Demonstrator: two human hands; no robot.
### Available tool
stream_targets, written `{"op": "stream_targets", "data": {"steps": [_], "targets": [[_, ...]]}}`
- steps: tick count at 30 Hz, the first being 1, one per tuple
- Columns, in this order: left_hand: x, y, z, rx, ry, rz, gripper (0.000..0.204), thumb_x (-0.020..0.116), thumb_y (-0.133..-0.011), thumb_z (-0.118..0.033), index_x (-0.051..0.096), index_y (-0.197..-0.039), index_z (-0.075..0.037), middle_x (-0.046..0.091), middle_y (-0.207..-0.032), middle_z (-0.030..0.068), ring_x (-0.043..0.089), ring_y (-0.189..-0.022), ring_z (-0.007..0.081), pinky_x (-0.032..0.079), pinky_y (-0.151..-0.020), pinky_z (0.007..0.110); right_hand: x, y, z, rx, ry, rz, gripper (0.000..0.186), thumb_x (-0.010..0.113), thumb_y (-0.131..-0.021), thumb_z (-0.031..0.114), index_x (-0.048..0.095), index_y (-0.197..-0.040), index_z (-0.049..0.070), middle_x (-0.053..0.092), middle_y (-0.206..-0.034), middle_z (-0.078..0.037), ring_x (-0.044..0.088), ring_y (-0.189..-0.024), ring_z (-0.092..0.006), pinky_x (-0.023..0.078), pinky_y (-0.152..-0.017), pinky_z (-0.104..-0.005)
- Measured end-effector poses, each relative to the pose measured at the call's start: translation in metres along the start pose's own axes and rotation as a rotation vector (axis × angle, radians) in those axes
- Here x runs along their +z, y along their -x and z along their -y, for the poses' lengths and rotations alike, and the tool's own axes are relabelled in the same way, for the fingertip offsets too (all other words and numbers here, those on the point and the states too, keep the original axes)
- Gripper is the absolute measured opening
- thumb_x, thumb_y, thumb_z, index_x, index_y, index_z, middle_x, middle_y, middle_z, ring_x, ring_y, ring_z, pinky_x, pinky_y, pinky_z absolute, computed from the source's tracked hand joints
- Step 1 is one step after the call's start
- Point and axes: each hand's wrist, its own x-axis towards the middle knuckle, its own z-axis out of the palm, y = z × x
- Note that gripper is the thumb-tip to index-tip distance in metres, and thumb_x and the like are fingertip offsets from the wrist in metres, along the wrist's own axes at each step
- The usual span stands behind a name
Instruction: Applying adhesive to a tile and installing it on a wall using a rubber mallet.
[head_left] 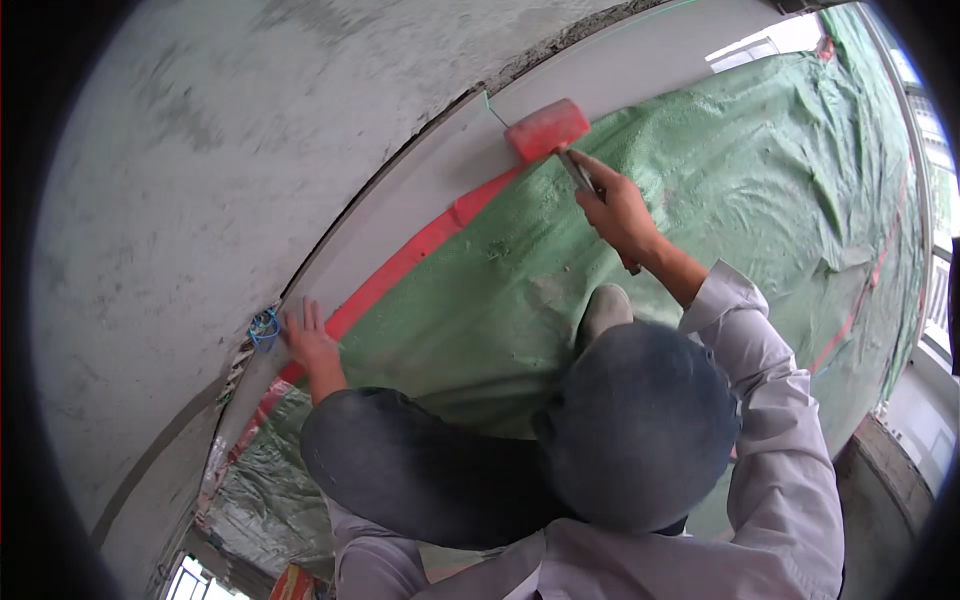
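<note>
Mallet [548, 131] is gripped in the right hand [622, 212], while the left hand [314, 350] lies outstretched on the pale strip [392, 222]

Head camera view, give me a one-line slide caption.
Right hand gripping a red-headed mallet, left hand spread over the pale strip beside red-edged green sheeting.

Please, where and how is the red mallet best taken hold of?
Probably by its slim handle, from the picture's lower right, as the right hand grips it: the handle slants that way, the bulky red head at its far end.
</note>
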Motion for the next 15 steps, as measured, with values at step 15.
{"op": "stream_targets", "data": {"steps": [15], "targets": [[0.041,-0.018,-0.003,0.093,-0.081,-0.026,0.102,0.066,-0.107,-0.022,-0.015,-0.167,-0.008,0.035,-0.162,0.0270,0.056,-0.138,0.0477,0.057,-0.111,0.057,-0.001,-0.071,-0.005,-0.200,-0.109,-0.099,0.060,0.061,-0.094,0.008,0.056,-0.154,0.014,0.064,-0.083,-0.022,0.062,-0.070,-0.0289,0.054,-0.076,-0.0408]]}}
